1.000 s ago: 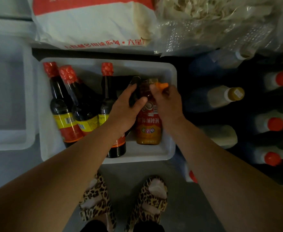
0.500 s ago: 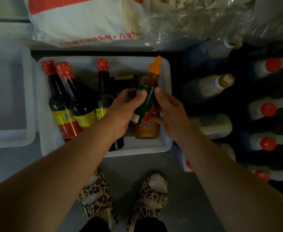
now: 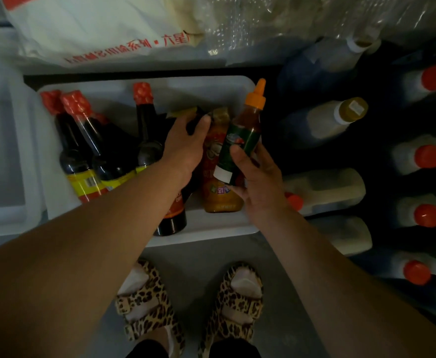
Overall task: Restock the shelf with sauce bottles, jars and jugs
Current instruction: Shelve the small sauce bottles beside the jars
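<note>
A white plastic bin point(image 3: 211, 229) on the floor holds three dark sauce bottles with red caps point(image 3: 82, 146), a dark bottle partly under my left arm, and an orange-labelled bottle point(image 3: 218, 192). My right hand point(image 3: 257, 182) grips a chili sauce bottle with an orange nozzle cap and green label point(image 3: 242, 138), lifted above the bin's right side. My left hand point(image 3: 186, 148) curls over the top of a dark bottle with a yellowish label point(image 3: 186, 115) in the middle of the bin.
White jugs with red caps point(image 3: 428, 156) and a gold-capped jug point(image 3: 351, 109) lie in rows at the right. A large white sack point(image 3: 103, 29) and clear plastic bags point(image 3: 289, 24) sit above. An empty white bin point(image 3: 2, 215) is at the left. My sandalled feet point(image 3: 191, 303) stand below.
My right hand has taken the orange-capped bottle alone and moved it right. My left hand let go of it and reached onto the dark bottle in the bin.
</note>
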Motion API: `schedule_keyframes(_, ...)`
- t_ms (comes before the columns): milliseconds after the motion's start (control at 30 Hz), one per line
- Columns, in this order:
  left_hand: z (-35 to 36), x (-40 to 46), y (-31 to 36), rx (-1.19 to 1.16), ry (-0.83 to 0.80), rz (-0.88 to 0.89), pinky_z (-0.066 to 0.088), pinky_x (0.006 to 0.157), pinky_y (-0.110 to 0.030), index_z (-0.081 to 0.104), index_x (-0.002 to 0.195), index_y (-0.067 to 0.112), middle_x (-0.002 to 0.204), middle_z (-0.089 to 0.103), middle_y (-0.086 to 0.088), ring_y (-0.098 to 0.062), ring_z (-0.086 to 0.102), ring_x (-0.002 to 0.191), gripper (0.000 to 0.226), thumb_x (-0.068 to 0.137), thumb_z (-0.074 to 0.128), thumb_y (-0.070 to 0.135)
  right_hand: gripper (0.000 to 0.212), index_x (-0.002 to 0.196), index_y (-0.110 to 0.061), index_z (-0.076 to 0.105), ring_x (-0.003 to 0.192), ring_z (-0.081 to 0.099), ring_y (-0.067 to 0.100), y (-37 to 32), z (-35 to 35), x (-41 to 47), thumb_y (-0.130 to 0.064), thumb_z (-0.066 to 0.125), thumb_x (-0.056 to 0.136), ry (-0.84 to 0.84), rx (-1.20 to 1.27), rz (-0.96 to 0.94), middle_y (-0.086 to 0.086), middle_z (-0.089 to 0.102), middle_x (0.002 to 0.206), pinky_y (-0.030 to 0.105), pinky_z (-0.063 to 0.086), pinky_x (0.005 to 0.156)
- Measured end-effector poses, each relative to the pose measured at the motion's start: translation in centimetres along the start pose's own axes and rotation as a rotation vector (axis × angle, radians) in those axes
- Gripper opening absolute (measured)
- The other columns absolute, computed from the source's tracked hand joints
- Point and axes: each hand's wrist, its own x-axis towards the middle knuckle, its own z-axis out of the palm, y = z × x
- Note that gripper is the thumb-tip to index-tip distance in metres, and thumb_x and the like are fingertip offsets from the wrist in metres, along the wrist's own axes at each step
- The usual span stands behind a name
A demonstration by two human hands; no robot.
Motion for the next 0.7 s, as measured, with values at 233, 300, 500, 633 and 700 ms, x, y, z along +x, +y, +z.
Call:
schedule_keyframes(233, 1.1, 4.3, -0.4, 0.292, 0.149, 0.137, 0.027, 0.118, -0.034, 0.036, 0.15, 0.02, 0.157, 0.027, -0.007, -0.024, 0.028, 0.143, 0.069, 0.091, 0.068, 0.035, 0.045, 0.134, -0.026, 0.061, 0.105, 0.072, 0.012, -0.1, 0.0, 1.2, -0.021, 0.072, 0.091, 0.044, 0.015, -0.011, -0.003, 0.071, 0.124, 0.038, 0.061, 0.08)
schedule_keyframes(300, 1.2, 4.8, -0.4, 0.353, 0.179, 0.14, 0.027, 0.117, -0.035, 0.039, 0.148, 0.018, 0.157, 0.027, -0.008, -0.027, 0.028, 0.143, 0.07, 0.087, 0.072, 0.032, 0.043, 0.133, -0.026, 0.062, 0.104, 0.072, 0.011, 0.0, 0.0, 1.3, -0.021, 0.072, 0.091, 0.038, -0.006, -0.009, -0.004, 0.071, 0.122, 0.038, 0.06, 0.081)
schedule_keyframes(500, 0.7, 6.5, 0.4, 0.449, 0.21, 0.08, 0.039, 0.109, -0.037, 0.048, 0.138, 0.016, 0.144, 0.039, -0.009, -0.028, 0.042, 0.132, 0.074, 0.075, 0.084, 0.031, 0.04, 0.127, -0.032, 0.064, 0.1, 0.071, 0.006, 0.0, 0.0, 1.6, -0.022, 0.073, 0.089, 0.047, -0.043, 0.007, -0.006, 0.071, 0.12, 0.032, 0.058, 0.074)
schedule_keyframes(633, 0.3, 7.1, 0.6, 0.541, 0.19, 0.102, 0.042, 0.108, -0.04, 0.049, 0.134, 0.015, 0.142, 0.04, -0.009, -0.029, 0.044, 0.13, 0.074, 0.072, 0.086, 0.029, 0.042, 0.13, -0.031, 0.063, 0.104, 0.071, 0.009, 0.2, -0.2, 1.8, -0.024, 0.072, 0.09, 0.052, -0.049, 0.004, -0.004, 0.07, 0.124, 0.029, 0.058, 0.072)
schedule_keyframes(700, 0.2, 7.4, 0.4, 0.613, 0.171, 0.117, 0.039, 0.11, -0.041, 0.049, 0.135, 0.015, 0.145, 0.036, -0.01, -0.031, 0.04, 0.133, 0.073, 0.073, 0.086, 0.025, 0.042, 0.13, -0.03, 0.063, 0.103, 0.071, 0.009, 0.3, -0.1, 1.9, -0.023, 0.072, 0.09, 0.05, -0.055, -0.006, -0.004, 0.071, 0.123, 0.032, 0.059, 0.075)
